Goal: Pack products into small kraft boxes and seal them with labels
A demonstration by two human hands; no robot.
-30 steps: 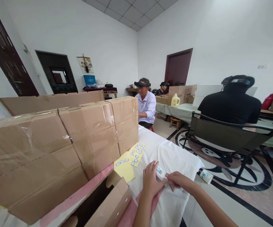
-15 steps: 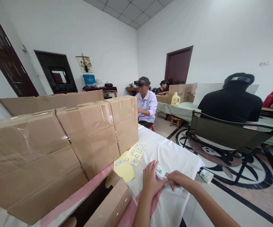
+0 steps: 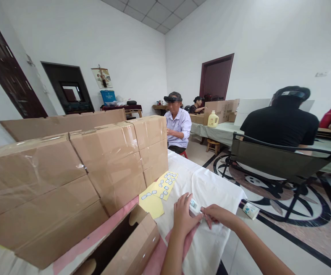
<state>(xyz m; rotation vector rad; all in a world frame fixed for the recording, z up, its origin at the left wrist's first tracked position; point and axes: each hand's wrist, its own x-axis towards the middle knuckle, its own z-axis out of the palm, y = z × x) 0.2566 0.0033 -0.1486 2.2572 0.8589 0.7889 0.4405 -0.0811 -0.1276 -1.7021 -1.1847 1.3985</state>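
1. The left hand (image 3: 184, 214) is wrapping around a small white device (image 3: 194, 205), its fingers curving over the far side and lying close together, its thumb bracing the near end.
2. The right hand (image 3: 215, 214) is meeting the device's near right end, its fingertips bunching there (whether they are pinching the casing or some small part, I cannot tell).
3. The device is sitting between both hands, above the white cloth (image 3: 211, 187) near the table's right edge; whether it is touching the cloth, the hands are hiding.
4. Yellow sheets (image 3: 154, 208) are lying beyond the left hand, overlapping and bearing small dark-outlined white labels (image 3: 166, 188).
5. An open cardboard box (image 3: 138, 244) is standing left of the left forearm, its inside showing dark.
6. Taped cartons (image 3: 110, 152) are forming a stacked wall behind the box and sheets.
7. A co-worker in a pale shirt (image 3: 179, 124) is sitting past the cartons, and a person in black (image 3: 280, 122) is sitting at another table on the right, back turned.
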